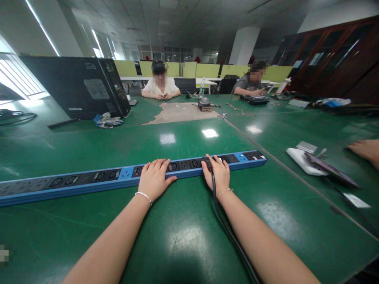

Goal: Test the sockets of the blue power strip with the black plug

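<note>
A long blue power strip (112,176) with a row of black sockets lies across the green table in front of me. My left hand (154,178) rests on top of it, fingers stretched over the sockets and thumb along the near edge. Farther right, my right hand (218,173) is closed round a black power plug (206,161) at one of the sockets. How deep the plug sits is hidden by the fingers. From it a black cable (220,215) runs down toward me beside my right forearm.
A black computer case (79,85) stands at the back left, with work gloves (108,120) beside it. White and dark devices (308,161) lie at right near another person's hand (365,150). Two people sit across the table, near a bottle (202,88).
</note>
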